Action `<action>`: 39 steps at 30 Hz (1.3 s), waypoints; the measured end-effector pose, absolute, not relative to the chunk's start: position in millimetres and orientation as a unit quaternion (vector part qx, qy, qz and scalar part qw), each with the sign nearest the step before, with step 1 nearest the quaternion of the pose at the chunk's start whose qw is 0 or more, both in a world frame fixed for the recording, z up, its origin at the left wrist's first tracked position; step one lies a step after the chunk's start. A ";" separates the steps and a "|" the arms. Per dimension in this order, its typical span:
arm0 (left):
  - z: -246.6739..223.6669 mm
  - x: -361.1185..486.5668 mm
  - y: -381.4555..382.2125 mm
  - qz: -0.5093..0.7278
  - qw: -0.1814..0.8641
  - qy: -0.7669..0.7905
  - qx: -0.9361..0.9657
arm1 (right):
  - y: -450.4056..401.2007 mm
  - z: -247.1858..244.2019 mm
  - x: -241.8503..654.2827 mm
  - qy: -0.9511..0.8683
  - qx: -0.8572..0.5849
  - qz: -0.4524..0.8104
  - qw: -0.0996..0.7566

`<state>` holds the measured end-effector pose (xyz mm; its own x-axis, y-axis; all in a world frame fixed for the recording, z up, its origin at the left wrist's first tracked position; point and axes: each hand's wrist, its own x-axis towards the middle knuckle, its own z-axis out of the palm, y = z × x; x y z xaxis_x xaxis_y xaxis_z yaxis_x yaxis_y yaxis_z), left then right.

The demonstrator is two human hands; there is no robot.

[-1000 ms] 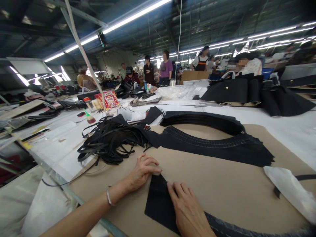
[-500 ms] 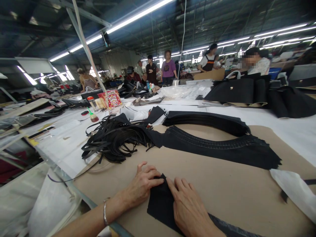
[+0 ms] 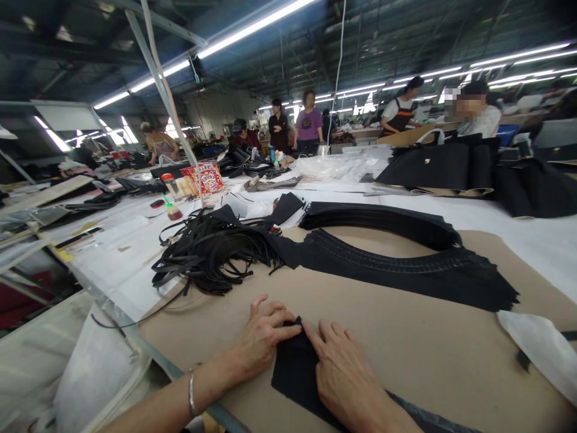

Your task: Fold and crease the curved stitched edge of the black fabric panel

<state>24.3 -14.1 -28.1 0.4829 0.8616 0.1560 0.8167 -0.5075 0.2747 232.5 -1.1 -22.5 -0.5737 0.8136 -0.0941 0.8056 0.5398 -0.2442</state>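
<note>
Pressing the black piece [image 3: 295, 367] onto the tan sheet [image 3: 406, 337] over the white table [image 3: 523, 237], the left hand [image 3: 264, 338] and right hand [image 3: 345, 367] spread their fingers slightly beneath the workshop's strip lights [image 3: 256, 27].

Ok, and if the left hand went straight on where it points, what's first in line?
The left hand would likely meet the right hand first, at its index finger, over the black cloth; depth unclear.

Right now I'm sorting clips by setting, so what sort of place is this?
Probably a factory workshop making bags or similar goods: a curved stack of cut black pieces, a tangle of thin black strips and a black bag-like item with a pale handle, all under long white tube lights.
</note>
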 end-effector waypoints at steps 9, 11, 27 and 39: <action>-32.8 22.3 -16.5 0.157 0.060 0.484 0.859 | 4.2 -34.9 221.0 -0.876 -0.466 0.117 0.033; -33.6 22.2 -16.9 0.166 0.057 0.493 0.852 | 4.8 -30.1 221.5 -0.872 -0.471 0.130 0.039; -33.2 58.3 -9.2 0.259 0.072 0.487 0.831 | -2.5 -21.0 252.9 -0.860 -0.454 0.189 0.137; -16.9 83.0 -12.4 0.206 0.091 0.493 0.840 | 5.6 -10.6 282.6 -0.843 -0.479 0.229 0.085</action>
